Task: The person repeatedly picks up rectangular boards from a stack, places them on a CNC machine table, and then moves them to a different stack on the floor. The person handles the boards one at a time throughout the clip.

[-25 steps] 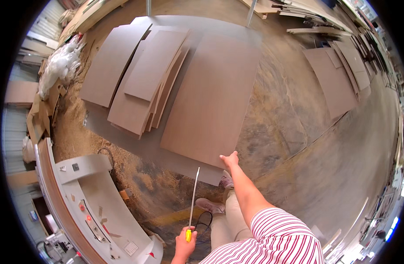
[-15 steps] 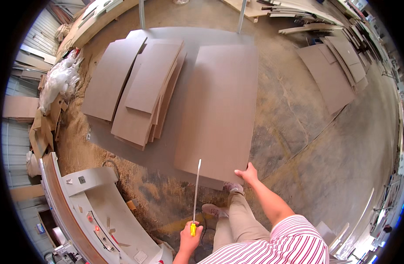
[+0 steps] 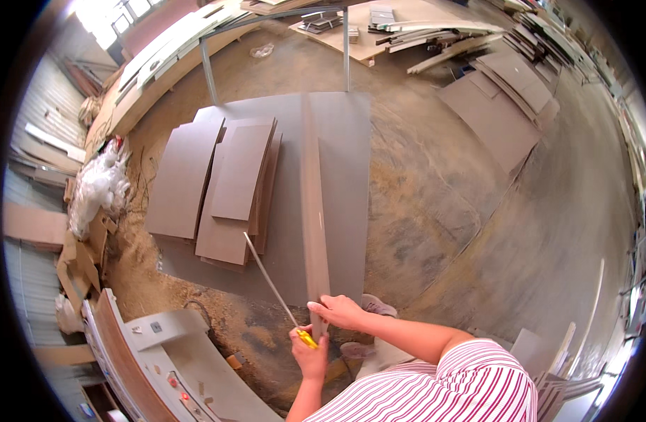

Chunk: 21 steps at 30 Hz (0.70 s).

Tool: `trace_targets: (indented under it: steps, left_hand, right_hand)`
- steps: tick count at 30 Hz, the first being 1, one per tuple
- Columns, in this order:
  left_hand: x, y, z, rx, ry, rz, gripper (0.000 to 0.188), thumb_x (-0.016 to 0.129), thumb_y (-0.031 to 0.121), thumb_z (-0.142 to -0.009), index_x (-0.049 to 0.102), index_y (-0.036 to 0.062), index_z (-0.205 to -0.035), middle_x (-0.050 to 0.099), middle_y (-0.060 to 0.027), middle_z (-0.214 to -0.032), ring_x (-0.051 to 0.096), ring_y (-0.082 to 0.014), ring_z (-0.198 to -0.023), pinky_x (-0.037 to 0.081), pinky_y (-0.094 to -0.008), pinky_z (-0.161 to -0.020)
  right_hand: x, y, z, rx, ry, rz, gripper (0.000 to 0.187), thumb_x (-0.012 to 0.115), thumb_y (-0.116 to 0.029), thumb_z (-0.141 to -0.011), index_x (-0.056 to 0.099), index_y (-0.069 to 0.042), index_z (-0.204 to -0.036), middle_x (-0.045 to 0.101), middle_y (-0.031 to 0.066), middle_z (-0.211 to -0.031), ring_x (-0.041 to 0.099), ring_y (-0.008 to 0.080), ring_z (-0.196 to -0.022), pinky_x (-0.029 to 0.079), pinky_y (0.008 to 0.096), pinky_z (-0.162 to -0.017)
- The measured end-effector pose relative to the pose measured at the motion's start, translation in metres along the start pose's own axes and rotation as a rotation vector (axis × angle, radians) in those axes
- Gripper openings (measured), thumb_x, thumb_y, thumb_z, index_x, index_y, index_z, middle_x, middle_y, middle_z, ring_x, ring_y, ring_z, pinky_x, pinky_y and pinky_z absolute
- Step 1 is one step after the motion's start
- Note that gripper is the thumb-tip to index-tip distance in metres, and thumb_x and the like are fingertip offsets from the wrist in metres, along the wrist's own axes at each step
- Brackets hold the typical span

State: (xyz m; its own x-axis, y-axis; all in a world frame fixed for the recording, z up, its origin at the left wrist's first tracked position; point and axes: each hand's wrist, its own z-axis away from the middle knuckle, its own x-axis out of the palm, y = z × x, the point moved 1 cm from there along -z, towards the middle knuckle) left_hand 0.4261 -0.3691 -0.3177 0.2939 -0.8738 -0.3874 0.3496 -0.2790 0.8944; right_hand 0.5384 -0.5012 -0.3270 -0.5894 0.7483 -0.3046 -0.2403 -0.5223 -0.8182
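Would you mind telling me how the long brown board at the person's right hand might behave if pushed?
The long brown board is probably fairly stiff, as it shows no obvious sag with the right hand at its near end. It seems to stand nearly on edge over the grey sheet, so a sideways push might tip it over.

Bright windows glare at upper left, near a pale ribbed wall and dusty brown floor.

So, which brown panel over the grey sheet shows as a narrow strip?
The long panel held by the right hand; the stacked panels to its left lie flat, showing broad faces.
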Motion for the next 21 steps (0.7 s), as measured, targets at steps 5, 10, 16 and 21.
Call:
trace_targets:
  steps: [5,10,16,21]
  left_hand:
    - [-0.057,0.005,-0.035,0.161,-0.002,-0.367,0.038,0.077,0.006,-0.069,0.056,0.0016,-0.101,0.062,-0.0119,-0.086,0.063,-0.0259,-0.078,0.051,-0.0357,-0.074]
    - [-0.084,0.066,-0.028,0.091,-0.043,-0.323,0.037,0.078,0.004,-0.07,0.058,0.0026,-0.101,0.062,-0.0062,-0.087,0.06,-0.0163,-0.08,0.051,-0.0308,-0.075]
    - [-0.158,0.15,0.043,-0.101,-0.02,-0.201,0.039,0.083,0.006,-0.068,0.059,-0.0006,-0.098,0.064,-0.006,-0.089,0.059,-0.0108,-0.08,0.049,-0.0261,-0.074]
    - [-0.222,0.219,0.134,-0.272,-0.098,-0.566,0.048,0.083,0.022,-0.077,0.062,0.0053,-0.116,0.067,-0.0072,-0.094,0.061,-0.0188,-0.082,0.05,-0.035,-0.075]
  right_hand:
    - [0.052,0.08,-0.044,0.097,-0.005,-0.14,0.067,0.045,-0.059,-0.095,0.059,0.005,-0.107,0.064,0.0309,-0.106,0.063,0.0431,-0.102,0.049,0.0476,-0.087]
    - [0.067,0.17,-0.073,0.379,0.118,-0.208,0.083,0.047,-0.067,-0.091,0.05,0.009,-0.124,0.057,0.0318,-0.124,0.055,0.0402,-0.12,0.044,0.0469,-0.098]
    - [0.073,0.115,-0.1,0.537,-0.175,-1.216,0.102,0.049,-0.079,-0.082,0.035,-0.002,-0.146,0.044,0.0197,-0.145,0.042,0.0326,-0.134,0.034,0.0509,-0.109]
    - [0.102,0.146,-0.167,0.408,0.064,-1.441,0.09,0.046,-0.073,-0.089,0.037,-0.005,-0.147,0.04,0.0167,-0.15,0.04,0.0334,-0.135,0.032,0.0528,-0.111]
